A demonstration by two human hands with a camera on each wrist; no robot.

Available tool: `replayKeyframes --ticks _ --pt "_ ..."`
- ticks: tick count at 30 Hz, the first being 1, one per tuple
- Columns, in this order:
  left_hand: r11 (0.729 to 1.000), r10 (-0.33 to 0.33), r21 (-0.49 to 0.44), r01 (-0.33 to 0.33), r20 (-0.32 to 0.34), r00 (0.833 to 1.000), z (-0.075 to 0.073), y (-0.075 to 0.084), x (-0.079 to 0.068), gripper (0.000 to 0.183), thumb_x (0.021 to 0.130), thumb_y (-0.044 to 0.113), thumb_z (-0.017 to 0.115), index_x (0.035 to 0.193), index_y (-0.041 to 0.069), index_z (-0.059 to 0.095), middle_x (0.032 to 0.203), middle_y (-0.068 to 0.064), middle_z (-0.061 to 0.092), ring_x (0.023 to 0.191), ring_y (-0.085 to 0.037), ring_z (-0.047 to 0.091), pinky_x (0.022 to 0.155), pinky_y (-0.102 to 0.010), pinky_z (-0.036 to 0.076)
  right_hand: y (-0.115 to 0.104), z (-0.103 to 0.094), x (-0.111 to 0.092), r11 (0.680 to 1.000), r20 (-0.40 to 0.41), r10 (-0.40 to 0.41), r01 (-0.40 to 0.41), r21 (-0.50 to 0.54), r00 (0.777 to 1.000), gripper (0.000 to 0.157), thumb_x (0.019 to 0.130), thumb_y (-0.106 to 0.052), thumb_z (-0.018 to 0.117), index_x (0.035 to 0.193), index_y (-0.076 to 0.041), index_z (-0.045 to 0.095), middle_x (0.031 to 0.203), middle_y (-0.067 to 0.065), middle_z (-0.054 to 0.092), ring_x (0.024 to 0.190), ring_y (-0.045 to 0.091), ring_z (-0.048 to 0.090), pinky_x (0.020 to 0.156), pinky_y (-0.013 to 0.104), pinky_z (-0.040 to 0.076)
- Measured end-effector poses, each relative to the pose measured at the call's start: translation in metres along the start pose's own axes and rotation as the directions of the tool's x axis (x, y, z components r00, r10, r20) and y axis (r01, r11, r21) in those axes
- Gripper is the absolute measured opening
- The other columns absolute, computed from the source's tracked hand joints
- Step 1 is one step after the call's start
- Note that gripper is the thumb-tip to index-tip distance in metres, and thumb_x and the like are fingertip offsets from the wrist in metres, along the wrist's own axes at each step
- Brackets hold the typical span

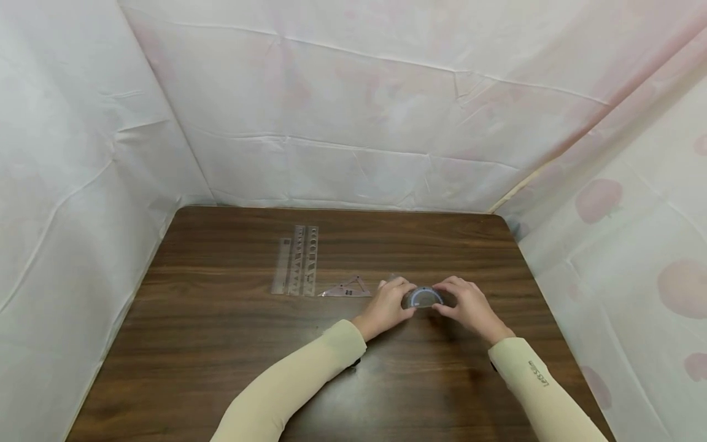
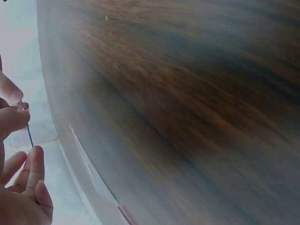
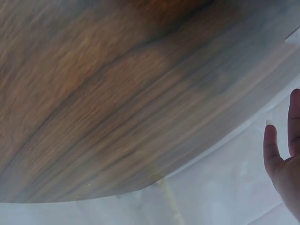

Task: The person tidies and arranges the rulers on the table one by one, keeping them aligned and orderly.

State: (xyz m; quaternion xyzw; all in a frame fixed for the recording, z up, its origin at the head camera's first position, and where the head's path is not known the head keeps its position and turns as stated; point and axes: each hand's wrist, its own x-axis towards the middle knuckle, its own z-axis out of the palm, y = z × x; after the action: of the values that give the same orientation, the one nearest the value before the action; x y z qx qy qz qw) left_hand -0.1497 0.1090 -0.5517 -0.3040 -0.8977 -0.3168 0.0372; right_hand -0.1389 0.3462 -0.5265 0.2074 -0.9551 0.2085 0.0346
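Observation:
A clear protractor [image 1: 425,298] with a blue arc is held between my two hands over the right half of the table. My left hand [image 1: 388,307] pinches its left end, and my right hand [image 1: 466,307] pinches its right end. In the left wrist view the protractor [image 2: 30,134] shows edge-on as a thin dark line between fingertips. Only some fingers of my right hand [image 3: 283,159] enter the right wrist view. Left of the hands lies a clear set square [image 1: 348,288]. Another clear piece [image 1: 393,275] is mostly hidden behind my left hand.
Three clear rulers stand side by side further left: a plain one [image 1: 282,267] and two stencil rulers [image 1: 297,261] [image 1: 312,261] with cut-out shapes. The dark wooden table [image 1: 221,344] has pale curtains [image 1: 342,110] hanging at its back and sides.

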Motion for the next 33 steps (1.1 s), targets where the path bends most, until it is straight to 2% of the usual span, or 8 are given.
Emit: replayKeyframes --ticks 4,7,9,13,18,24,33 --pt "1.000 -0.003 -0.027 0.004 0.020 1.000 0.008 0.001 0.005 0.054 0.087 0.022 0.085 0.136 0.011 0.066 0.128 0.000 0.068 0.108 -0.010 0.066 0.100 -0.039 0.051 0.009 -0.004 0.000 0.999 0.008 0.035 -0.035 0.003 0.999 0.042 0.085 -0.022 0.086 0.122 -0.007 0.074 0.114 0.007 0.071 0.104 0.030 0.070 0.099 0.059 0.047" --pt "0.998 -0.007 -0.062 0.011 0.067 0.998 0.012 0.002 0.008 0.060 0.088 0.020 0.084 0.143 0.012 0.060 0.140 -0.002 0.064 0.126 -0.015 0.064 0.111 -0.055 0.046 0.016 -0.005 -0.001 0.998 0.020 0.061 -0.061 0.002 0.998 0.043 0.088 -0.022 0.083 0.126 -0.005 0.072 0.116 0.009 0.069 0.106 0.033 0.069 0.102 0.062 0.044" --pt "0.997 -0.013 -0.078 0.021 0.102 0.995 0.014 0.002 0.010 0.064 0.089 0.020 0.083 0.147 0.012 0.056 0.146 -0.002 0.060 0.134 -0.018 0.059 0.114 -0.059 0.043 0.021 -0.004 -0.001 0.997 0.026 0.079 -0.079 0.003 0.997 0.043 0.089 -0.021 0.082 0.128 -0.006 0.071 0.118 0.009 0.068 0.107 0.034 0.068 0.104 0.063 0.043" --pt "0.997 -0.015 -0.066 0.025 0.143 0.990 0.018 0.002 0.014 0.068 0.090 0.024 0.081 0.151 0.014 0.052 0.152 -0.001 0.057 0.138 -0.020 0.055 0.115 -0.051 0.040 0.032 0.001 -0.001 0.995 0.017 0.096 -0.096 0.008 0.995 0.043 0.091 -0.021 0.080 0.130 -0.007 0.070 0.120 0.010 0.068 0.110 0.034 0.067 0.105 0.064 0.042" --pt "0.999 -0.025 -0.035 0.030 0.137 0.990 0.022 0.001 0.018 0.071 0.089 0.028 0.082 0.151 0.017 0.052 0.150 0.002 0.059 0.135 -0.020 0.053 0.108 -0.043 0.036 0.043 0.010 -0.001 0.994 -0.004 0.108 -0.108 0.027 0.994 0.044 0.092 -0.021 0.079 0.132 -0.007 0.069 0.124 0.013 0.069 0.113 0.036 0.066 0.108 0.065 0.039" --pt "0.998 -0.048 -0.041 0.056 0.173 0.984 0.026 -0.001 0.019 0.073 0.089 0.029 0.083 0.153 0.017 0.050 0.147 0.000 0.062 0.137 -0.021 0.049 0.116 -0.047 0.030 0.046 0.019 -0.004 0.984 0.014 0.176 -0.176 0.033 0.984 0.046 0.093 -0.023 0.078 0.135 -0.006 0.067 0.128 0.015 0.068 0.121 0.041 0.062 0.108 0.068 0.039" --pt "0.992 -0.092 -0.062 0.111 0.255 0.963 0.030 -0.003 0.025 0.077 0.089 0.028 0.082 0.156 0.014 0.045 0.153 -0.001 0.056 0.146 -0.024 0.040 0.124 -0.052 0.021 0.046 0.028 0.002 0.971 0.019 0.241 -0.241 0.002 0.970 0.043 0.094 -0.024 0.076 0.132 -0.006 0.068 0.129 0.016 0.067 0.120 0.041 0.063 0.103 0.066 0.045"
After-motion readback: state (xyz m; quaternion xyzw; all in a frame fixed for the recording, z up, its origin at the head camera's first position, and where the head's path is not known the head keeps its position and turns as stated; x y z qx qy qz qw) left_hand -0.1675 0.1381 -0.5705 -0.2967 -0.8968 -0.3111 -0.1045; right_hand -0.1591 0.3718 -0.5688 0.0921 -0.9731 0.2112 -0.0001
